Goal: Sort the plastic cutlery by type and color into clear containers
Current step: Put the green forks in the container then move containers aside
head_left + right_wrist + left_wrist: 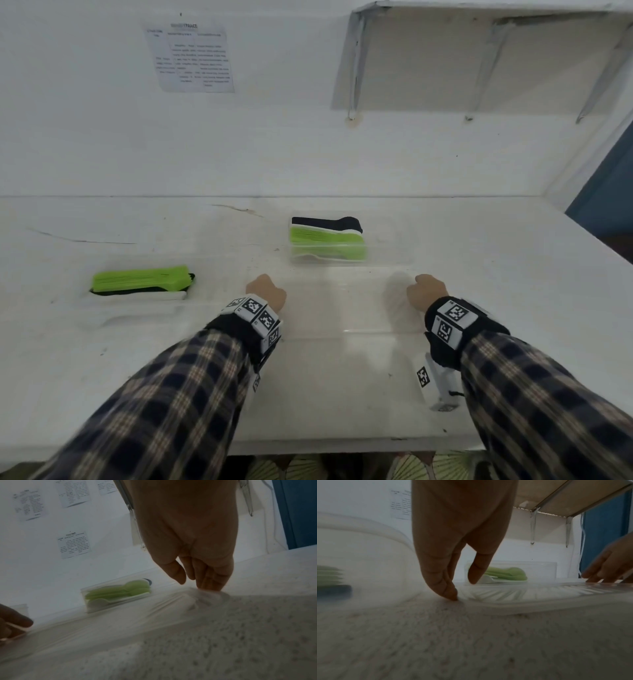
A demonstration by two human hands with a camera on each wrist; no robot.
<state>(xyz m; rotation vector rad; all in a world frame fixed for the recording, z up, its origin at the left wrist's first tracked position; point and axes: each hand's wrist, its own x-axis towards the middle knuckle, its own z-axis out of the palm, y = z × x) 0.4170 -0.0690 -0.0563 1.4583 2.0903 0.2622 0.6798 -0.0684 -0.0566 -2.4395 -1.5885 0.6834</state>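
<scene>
From the head camera, the left hand and right hand sit at opposite ends of a clear lid lying flat on the white table; beyond it a clear container holds green, black and white cutlery, and a second container sits at left.

The left wrist camera shows straight fingertips touching the lid's left edge.

The right wrist camera shows extended fingers pressing its right edge.

The left hand hangs fingers down, one fingertip touching the desk at the edge of a flat clear lid. The right hand rests its fingers on the lid's far end. Behind, a clear container holds green spoons.
</scene>
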